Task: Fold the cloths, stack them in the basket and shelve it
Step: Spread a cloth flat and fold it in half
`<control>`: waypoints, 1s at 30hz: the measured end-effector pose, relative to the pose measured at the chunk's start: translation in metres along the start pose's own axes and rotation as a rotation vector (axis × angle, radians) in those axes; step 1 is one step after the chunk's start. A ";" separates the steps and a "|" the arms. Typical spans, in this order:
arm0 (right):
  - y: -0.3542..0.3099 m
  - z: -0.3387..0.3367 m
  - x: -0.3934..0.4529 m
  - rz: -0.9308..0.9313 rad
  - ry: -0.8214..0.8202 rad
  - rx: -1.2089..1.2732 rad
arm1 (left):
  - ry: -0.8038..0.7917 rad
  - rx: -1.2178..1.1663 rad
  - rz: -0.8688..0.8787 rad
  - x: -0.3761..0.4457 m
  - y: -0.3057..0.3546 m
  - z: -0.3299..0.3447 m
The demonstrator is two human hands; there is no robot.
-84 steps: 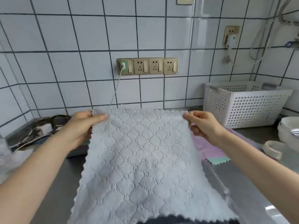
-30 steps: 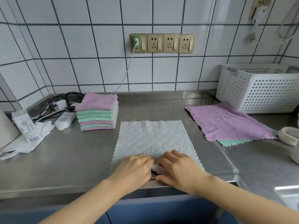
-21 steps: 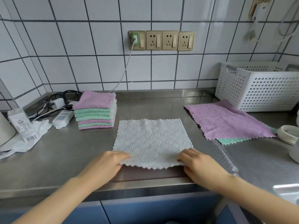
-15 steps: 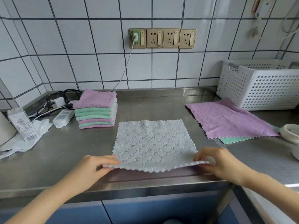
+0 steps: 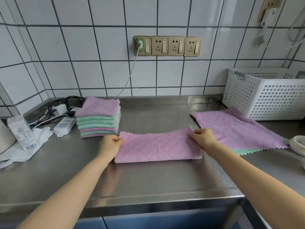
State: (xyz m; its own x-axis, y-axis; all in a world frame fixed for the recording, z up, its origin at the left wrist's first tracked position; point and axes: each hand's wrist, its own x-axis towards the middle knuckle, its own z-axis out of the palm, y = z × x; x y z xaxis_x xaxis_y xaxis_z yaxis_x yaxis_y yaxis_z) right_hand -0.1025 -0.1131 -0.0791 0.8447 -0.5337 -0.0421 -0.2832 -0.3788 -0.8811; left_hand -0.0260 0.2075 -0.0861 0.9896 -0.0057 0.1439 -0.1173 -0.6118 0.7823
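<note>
A cloth [image 5: 156, 148], folded in half with its pink side up, lies in the middle of the steel counter [image 5: 148, 182]. My left hand [image 5: 110, 143] pinches its far left corner and my right hand [image 5: 202, 138] pinches its far right corner. A stack of folded pink and green cloths [image 5: 99, 118] stands behind and to the left. Unfolded, a pink cloth [image 5: 234, 128] lies flat to the right over a green cloth [image 5: 242, 151]. The white perforated basket [image 5: 267, 95] stands at the back right against the tiled wall.
A power strip [image 5: 64, 126], plugs and tangled cables sit at the back left, with a small carton [image 5: 22, 133] and a white plastic bag [image 5: 24, 151] nearer. White bowls [image 5: 298, 144] are at the right edge. Wall sockets [image 5: 167, 45] hang above, one with a cable plugged in.
The cloth lay flat, grey side up. My hands took its near corners and carried the near edge over to the far edge, so it is now folded in half showing pink.
</note>
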 end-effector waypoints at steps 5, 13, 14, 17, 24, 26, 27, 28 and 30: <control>0.011 0.009 0.008 0.052 0.105 -0.243 | 0.022 0.258 0.105 0.006 -0.002 0.012; 0.013 0.011 0.013 -0.014 0.118 -0.226 | 0.028 0.351 0.141 0.009 0.000 0.014; 0.012 0.011 0.013 -0.011 0.123 -0.226 | 0.028 0.354 0.139 0.010 0.000 0.015; 0.011 0.012 0.013 0.007 0.136 -0.233 | 0.039 0.376 0.118 0.013 -0.001 0.018; 0.004 0.006 0.010 0.096 0.088 -0.199 | 0.004 0.328 0.027 0.013 0.001 0.014; -0.003 -0.001 0.003 0.067 0.058 -0.198 | 0.047 0.454 0.073 0.003 0.007 0.006; -0.006 -0.004 -0.003 -0.007 0.053 -0.291 | 0.120 0.582 0.191 -0.004 0.011 0.004; -0.008 -0.006 -0.010 -0.133 0.073 -0.432 | 0.187 0.664 0.355 -0.014 0.015 0.004; -0.010 -0.002 -0.033 -0.485 0.094 -0.615 | 0.095 0.593 0.647 -0.037 0.030 0.010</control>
State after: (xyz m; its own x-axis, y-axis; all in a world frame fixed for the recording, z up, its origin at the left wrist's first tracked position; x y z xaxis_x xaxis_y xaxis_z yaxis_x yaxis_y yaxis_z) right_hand -0.1282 -0.0936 -0.0683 0.9038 -0.2532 0.3450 -0.1164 -0.9212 -0.3712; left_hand -0.0656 0.1813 -0.0739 0.7300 -0.4435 0.5199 -0.5632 -0.8214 0.0902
